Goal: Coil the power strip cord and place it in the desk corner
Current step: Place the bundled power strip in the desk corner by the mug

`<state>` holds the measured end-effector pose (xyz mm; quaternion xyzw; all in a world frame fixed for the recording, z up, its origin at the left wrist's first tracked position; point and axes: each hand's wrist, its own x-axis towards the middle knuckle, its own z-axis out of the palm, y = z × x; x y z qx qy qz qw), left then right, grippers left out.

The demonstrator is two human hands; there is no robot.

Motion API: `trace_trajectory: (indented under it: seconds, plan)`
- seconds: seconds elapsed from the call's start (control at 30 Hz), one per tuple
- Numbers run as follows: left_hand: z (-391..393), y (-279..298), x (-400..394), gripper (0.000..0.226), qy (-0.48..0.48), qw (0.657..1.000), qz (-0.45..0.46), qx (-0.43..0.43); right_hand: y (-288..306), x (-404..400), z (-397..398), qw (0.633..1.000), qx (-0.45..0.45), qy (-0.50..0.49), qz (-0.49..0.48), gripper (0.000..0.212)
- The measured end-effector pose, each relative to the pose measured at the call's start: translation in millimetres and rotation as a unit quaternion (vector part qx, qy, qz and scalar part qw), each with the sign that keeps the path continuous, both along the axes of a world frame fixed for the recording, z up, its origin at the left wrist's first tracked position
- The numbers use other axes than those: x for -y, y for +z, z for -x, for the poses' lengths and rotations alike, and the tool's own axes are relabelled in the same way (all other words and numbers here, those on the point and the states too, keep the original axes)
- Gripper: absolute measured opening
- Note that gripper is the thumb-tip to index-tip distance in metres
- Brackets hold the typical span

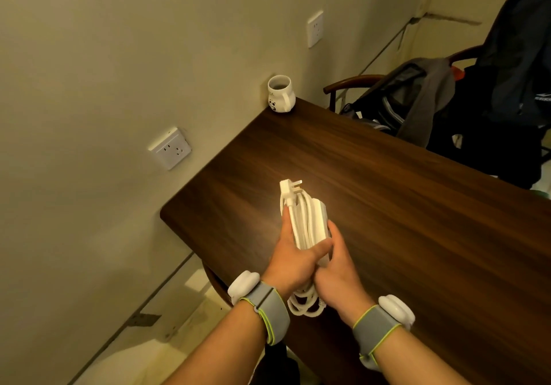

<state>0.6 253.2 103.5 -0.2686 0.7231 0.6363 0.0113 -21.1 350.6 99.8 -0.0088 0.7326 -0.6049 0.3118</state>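
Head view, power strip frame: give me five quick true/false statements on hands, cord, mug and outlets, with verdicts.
1. Both hands hold the power strip. True: the left hand and right hand grip it together.
2. The cord hangs loose off the desk edge. False: it is bundled in loops along the strip, with loops sticking out below the hands.
3. The plug sits in a wall outlet. False: it is free at the bundle's far end, prongs exposed.
4. A white mug stands at the desk's far corner by the wall. True.
5. The strip rests flat on the desk, hands off. False: both hands hold it above the desk.
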Motion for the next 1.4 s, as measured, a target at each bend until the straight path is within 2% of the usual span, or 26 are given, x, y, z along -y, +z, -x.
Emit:
trace_trajectory:
  seconds: [0.1,0.2,0.3,0.37,0.47,0.6,0.83,1.03,1.2,1.4]
  plan:
    - [5,-8,14,0.088,0.025,1.0,0.012,0.001,-5,10,5,1.0,-0.02,0.016,-0.011,0.071]
    - [14,-14,29,0.086,0.026,1.0,0.014,0.002,-11,24,14,0.999,-0.014,0.04,-0.021,0.084]
    - [34,-20,62,0.079,0.01,1.0,0.003,0.006,-19,46,35,0.998,0.014,0.052,0.011,0.09]
    - [47,-20,84,0.077,0.003,1.0,-0.008,0.016,-22,59,53,0.995,0.077,0.026,0.06,0.087]
    - [67,-20,116,0.079,-0.01,1.0,-0.003,0.022,-26,82,81,0.982,0.156,-0.033,0.105,0.072]
    - [105,-23,167,0.083,-0.051,0.995,0.075,0.035,-33,128,120,0.974,0.173,-0.089,0.116,0.064]
    - [179,-45,245,0.102,-0.11,0.955,0.24,0.133,-54,185,181,0.965,0.153,-0.199,0.074,0.064]
    - [230,-67,275,0.1,-0.175,0.906,0.341,0.178,-72,225,220,0.972,0.142,-0.187,0.021,0.061]
    - [259,-85,299,0.097,-0.224,0.887,0.363,0.176,-88,252,251,0.96,0.15,-0.235,-0.012,0.055]
    - [280,-98,319,0.092,-0.258,0.873,0.376,0.175,-95,272,269,0.966,0.131,-0.214,-0.064,0.055]
